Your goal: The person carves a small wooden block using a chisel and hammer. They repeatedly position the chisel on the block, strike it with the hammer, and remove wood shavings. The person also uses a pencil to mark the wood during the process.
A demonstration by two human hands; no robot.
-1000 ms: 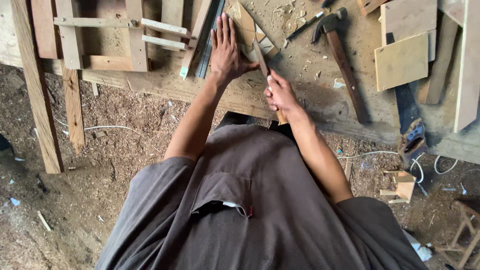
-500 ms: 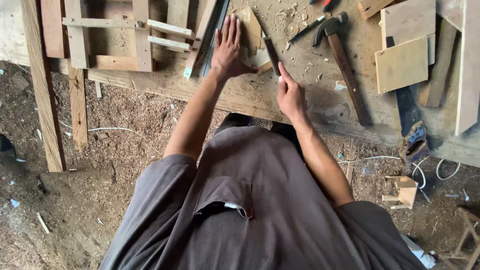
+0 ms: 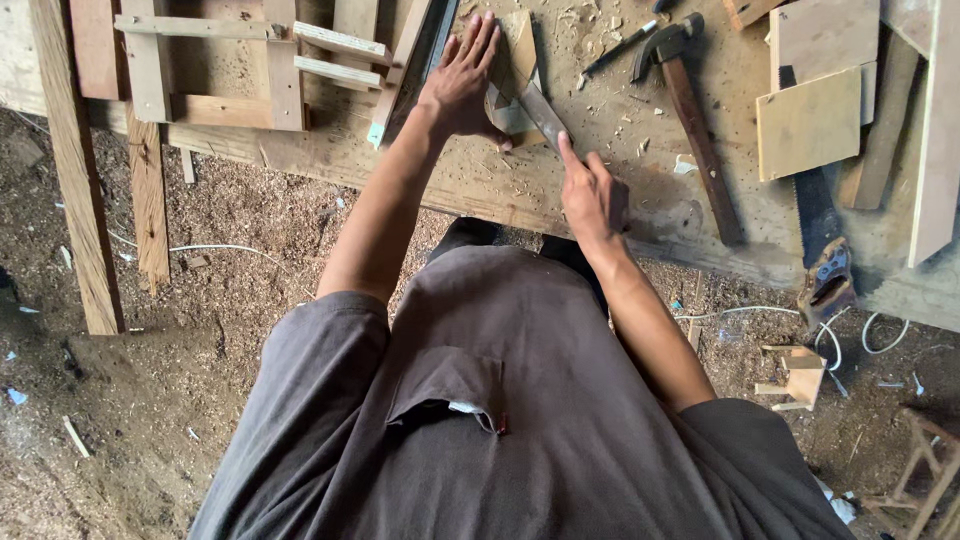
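On the counter [image 3: 640, 215], amid sawdust: small wooden piece [image 3: 517, 62], pinned flat under the left hand [image 3: 462, 85], fingers spread, nothing grasped. Right hand [image 3: 592, 195]: grip closed around the handle of a flat blade tool [image 3: 530, 105], forefinger extended along it. Change since half a second ago: blade tip now lies against the piece, suggesting a cut under way. Alongside, untouched: hammer [image 3: 690, 100], handsaw [image 3: 820, 235], square board [image 3: 808, 122], slatted frame [image 3: 250, 60].
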